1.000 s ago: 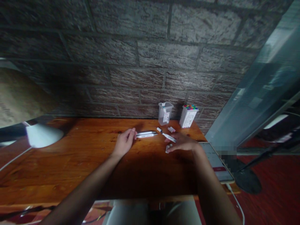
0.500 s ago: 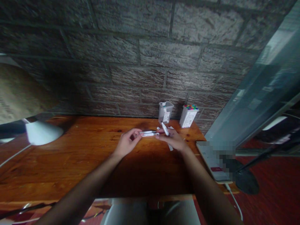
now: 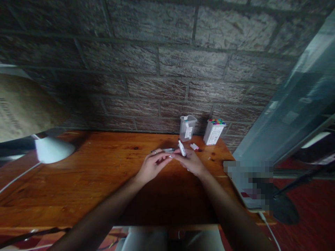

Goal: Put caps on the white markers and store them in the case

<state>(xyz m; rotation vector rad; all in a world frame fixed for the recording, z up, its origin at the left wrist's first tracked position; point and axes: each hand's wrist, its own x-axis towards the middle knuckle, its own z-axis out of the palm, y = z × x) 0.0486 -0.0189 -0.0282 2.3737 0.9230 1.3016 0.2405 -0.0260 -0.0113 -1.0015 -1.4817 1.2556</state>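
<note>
My left hand [image 3: 151, 165] and my right hand [image 3: 190, 162] meet over the middle of the wooden desk [image 3: 91, 177], fingertips touching. My right hand is closed round a white marker [image 3: 181, 148] that points up and away. My left hand's fingers pinch at the marker's near end; whether they hold a cap is hidden. Another white marker [image 3: 164, 150] lies on the desk just behind my left hand. A loose cap [image 3: 194, 146] lies to the right of the hands.
Against the brick wall stand a clear plastic tub [image 3: 187, 128] and a white tub of coloured markers [image 3: 214, 131]. A white lamp head [image 3: 53, 150] hangs over the desk's left. A blurred tablet [image 3: 248, 181] with a cable sits at the right edge.
My right hand lifted a marker off the desk and both hands came together at the middle. The view has shifted slightly left.
</note>
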